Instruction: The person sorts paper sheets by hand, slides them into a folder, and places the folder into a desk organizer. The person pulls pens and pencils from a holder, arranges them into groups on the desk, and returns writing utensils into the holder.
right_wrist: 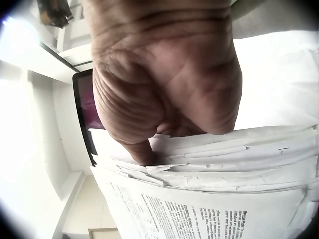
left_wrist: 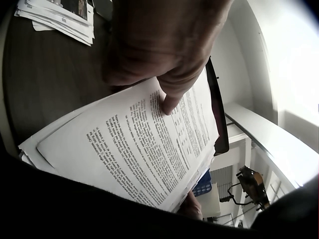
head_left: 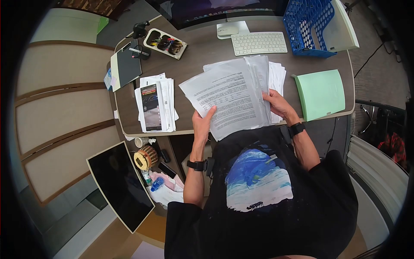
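A thick, loose stack of printed sheets (head_left: pixel 228 97) is held up between both hands, over the desk's front edge and close to the chest. My left hand (head_left: pixel 201 124) grips its left edge, thumb laid across the printed top sheet and fingers behind. In the left wrist view the thumb (left_wrist: pixel 171 103) presses on the text. My right hand (head_left: pixel 279 105) holds the right edge, where the sheets fan apart in uneven layers. In the right wrist view its thumb (right_wrist: pixel 141 153) sits among the paper edges (right_wrist: pixel 239 159); the other fingertips are hidden.
More white papers (head_left: pixel 277 77) show behind the stack. To the left lies a paper pile (head_left: pixel 168 103) topped by a dark picture sheet (head_left: pixel 151 105). A green folder (head_left: pixel 321 95) lies at the right, below a blue basket (head_left: pixel 308 32). A keyboard (head_left: pixel 258 43) and pen tray (head_left: pixel 157 39) sit farther back.
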Tool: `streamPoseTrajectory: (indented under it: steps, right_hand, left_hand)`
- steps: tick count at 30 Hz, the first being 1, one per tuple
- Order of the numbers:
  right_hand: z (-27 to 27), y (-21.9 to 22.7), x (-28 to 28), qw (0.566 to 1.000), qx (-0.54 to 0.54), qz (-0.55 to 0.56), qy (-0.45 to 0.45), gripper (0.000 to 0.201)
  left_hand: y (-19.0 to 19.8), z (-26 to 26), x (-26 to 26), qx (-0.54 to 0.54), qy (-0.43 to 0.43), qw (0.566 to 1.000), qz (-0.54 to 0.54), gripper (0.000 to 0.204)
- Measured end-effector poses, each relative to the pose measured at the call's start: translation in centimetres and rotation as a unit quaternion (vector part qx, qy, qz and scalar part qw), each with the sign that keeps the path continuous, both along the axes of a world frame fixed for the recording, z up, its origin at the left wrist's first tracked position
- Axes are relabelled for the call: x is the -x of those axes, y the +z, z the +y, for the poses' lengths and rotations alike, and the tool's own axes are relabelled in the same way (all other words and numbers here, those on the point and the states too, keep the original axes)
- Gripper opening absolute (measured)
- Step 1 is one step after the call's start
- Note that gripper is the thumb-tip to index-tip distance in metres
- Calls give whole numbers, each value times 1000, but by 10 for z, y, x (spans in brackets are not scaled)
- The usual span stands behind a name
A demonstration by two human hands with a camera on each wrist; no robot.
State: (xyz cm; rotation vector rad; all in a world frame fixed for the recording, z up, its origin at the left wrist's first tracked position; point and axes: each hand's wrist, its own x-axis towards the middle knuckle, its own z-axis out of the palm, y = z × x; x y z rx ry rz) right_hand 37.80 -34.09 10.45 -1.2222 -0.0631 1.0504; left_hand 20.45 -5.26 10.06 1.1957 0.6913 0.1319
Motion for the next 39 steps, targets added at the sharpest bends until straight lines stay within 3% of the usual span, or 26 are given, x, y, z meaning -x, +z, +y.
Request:
streamPoseTrajectory:
  steps: [4, 10, 17, 19, 23, 27, 30, 36, 38, 39]
  right_hand:
    - [-2, 0, -1, 1000, -12, 0, 12, 48]
    - [7, 6, 1, 998, -5, 41, -36, 49]
    - [2, -1, 2, 997, -23, 38, -61, 47]
    - [2, -10, -1, 998, -7, 31, -57, 47]
    - [16, 23, 5, 994, 68, 29, -86, 47]
    - [12, 15, -1, 994, 79, 26, -65, 51]
    - [6, 7, -2, 996, 51, 42, -60, 53]
    - [8, 6, -1, 997, -32, 3, -64, 53]
    - [12, 14, 0, 1000, 2, 3, -29, 58]
    - [12, 11, 0, 1000, 2, 3, -29, 58]
  left_hand:
    - [5, 1, -1, 3, -11, 1000, 11, 46]
    - [-2, -11, 4, -87, -11, 996, 12, 42]
    - [-2, -3, 15, -67, -90, 988, -105, 32]
    - [-11, 7, 17, -122, -166, 961, -185, 23]
    - [-11, 5, 17, -94, -164, 968, -166, 20]
    - [-13, 6, 19, -113, -155, 966, -175, 20]
    - [-13, 7, 21, -109, -134, 971, -168, 18]
    - [0, 10, 22, -225, -117, 955, -153, 15]
    - [-2, 3, 21, -145, -28, 976, -158, 15]
    - [-13, 3, 22, -145, -28, 976, -158, 15]
